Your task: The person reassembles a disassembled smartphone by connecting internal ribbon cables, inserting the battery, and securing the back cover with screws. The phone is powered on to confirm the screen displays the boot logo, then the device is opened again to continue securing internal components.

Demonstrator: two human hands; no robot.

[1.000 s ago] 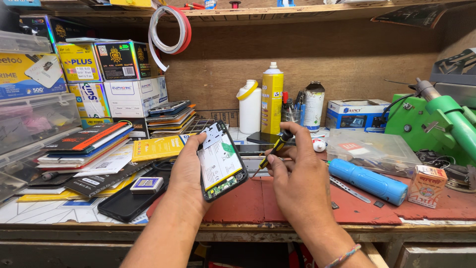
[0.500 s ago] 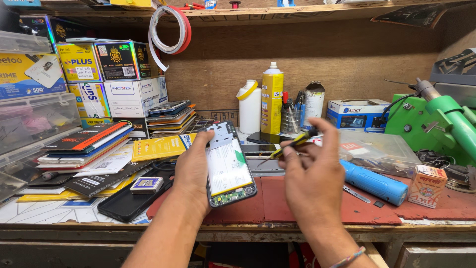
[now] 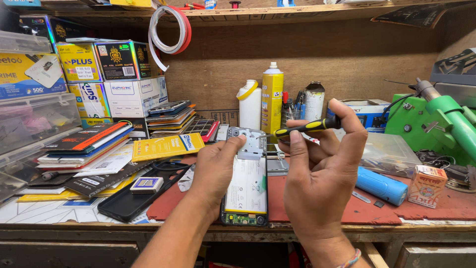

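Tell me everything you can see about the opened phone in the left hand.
The opened phone has its back cover off, showing a large white battery, a grey metal shield at the top and a green circuit board at the bottom. It is tilted upright above the bench edge, gripped by the left hand; a yellow-black screwdriver points at its top.

Left hand (image 3: 214, 171) hides the opened phone's (image 3: 246, 186) left edge.
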